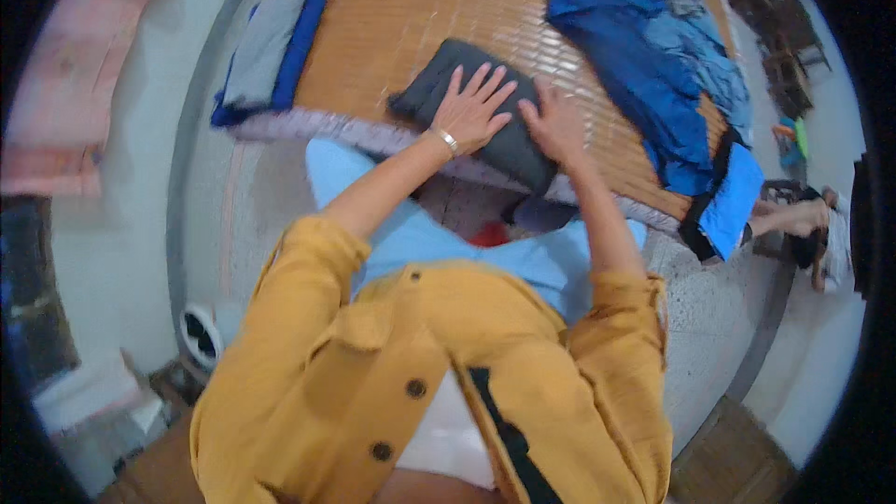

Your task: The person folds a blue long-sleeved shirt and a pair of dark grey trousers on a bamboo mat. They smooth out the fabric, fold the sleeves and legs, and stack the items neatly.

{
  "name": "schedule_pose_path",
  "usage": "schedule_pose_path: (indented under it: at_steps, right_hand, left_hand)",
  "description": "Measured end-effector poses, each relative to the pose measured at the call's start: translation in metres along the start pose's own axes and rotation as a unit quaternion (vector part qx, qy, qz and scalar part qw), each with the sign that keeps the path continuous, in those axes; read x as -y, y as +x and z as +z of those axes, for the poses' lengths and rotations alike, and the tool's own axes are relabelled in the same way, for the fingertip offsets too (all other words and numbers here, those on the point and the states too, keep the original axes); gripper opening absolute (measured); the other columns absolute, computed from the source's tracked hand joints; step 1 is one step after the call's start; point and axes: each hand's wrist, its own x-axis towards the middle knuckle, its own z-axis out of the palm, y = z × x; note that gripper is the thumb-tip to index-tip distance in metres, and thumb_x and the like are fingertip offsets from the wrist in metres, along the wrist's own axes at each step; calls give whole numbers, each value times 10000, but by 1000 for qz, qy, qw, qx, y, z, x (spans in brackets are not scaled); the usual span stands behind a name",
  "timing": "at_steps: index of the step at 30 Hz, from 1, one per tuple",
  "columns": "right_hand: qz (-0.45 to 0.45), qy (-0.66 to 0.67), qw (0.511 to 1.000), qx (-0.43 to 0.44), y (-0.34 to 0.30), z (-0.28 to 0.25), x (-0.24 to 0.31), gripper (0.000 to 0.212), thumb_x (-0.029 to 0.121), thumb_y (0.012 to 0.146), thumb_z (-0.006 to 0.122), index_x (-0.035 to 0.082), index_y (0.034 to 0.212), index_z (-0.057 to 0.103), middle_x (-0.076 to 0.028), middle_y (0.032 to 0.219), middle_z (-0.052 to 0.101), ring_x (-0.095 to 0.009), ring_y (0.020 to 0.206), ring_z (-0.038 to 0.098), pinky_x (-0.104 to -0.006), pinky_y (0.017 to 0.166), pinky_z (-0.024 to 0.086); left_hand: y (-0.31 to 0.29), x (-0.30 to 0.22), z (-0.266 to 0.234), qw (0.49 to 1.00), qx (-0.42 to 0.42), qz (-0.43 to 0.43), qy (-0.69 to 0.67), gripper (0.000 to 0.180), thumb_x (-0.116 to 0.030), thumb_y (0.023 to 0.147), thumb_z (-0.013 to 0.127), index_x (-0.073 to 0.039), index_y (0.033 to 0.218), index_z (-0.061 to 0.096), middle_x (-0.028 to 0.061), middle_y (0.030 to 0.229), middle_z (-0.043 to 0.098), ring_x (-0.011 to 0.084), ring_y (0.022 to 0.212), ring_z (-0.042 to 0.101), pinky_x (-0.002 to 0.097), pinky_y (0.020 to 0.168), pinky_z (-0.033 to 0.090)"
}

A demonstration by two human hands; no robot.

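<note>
A dark grey folded garment (519, 155) lies at the near edge of the woven mat, in front of my knees. Flat on top of it rests my left hand (473, 112), fingers spread, a bracelet at the wrist. My right hand (558, 123) touches the garment's right side, with its thumb apart from the fingers; the fingertips are somewhat blurred. Neither hand grips anything.
Left on the brown mat (373, 9), a grey folded garment (265, 51) sits on a blue one (297, 56). Loose blue clothes (635, 65) are heaped to the right. Past the mat's right corner, a person's bare leg (789, 218) shows beside bright blue cloth (731, 201).
</note>
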Motion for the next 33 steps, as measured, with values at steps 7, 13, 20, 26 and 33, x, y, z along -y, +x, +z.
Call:
schedule_pose_path:
  at_steps: [7,13,20,26,33]
  right_hand:
    - [153,64,980,110,-22,-23,30,686,523,834,502,-64,1186,465,-311,982,589,-427,911,577,-452,823,437]
    - [220,494,830,137,-50,-1,49,589,423,833,575,-71,1147,511,-199,1090,592,-309,976,581,-356,870,430]
    - [345,773,490,211,-55,-9,93,522,391,817,618,17,1167,520,-102,1082,592,-222,957,578,-343,857,448]
    - [291,644,675,213,-66,-1,141,417,349,851,580,14,1095,534,-72,934,586,-171,755,570,-296,604,469]
    - [173,665,682,251,-66,-19,141,404,372,934,440,23,1138,465,-55,776,519,-150,594,560,-255,454,463]
  left_hand:
    - [-73,-20,10,884,-216,-295,-290,808,-325,797,638,-33,1405,193,225,1425,189,337,1326,188,454,1073,163]
    - [-95,-23,-14,597,-157,-382,-687,704,-330,816,658,-18,1343,311,129,1193,509,215,1058,505,315,924,402]
    - [-123,-26,-59,249,-104,-187,-944,862,-628,757,553,-68,1365,312,94,1388,375,261,1273,348,422,1071,259]
    - [-117,-45,-42,359,-253,-427,-790,447,-333,815,646,-55,1138,511,68,1086,571,219,967,568,381,801,494]
    - [-99,3,-117,468,-285,-376,-747,297,-98,760,657,-12,1033,579,95,1019,598,227,917,601,356,794,509]
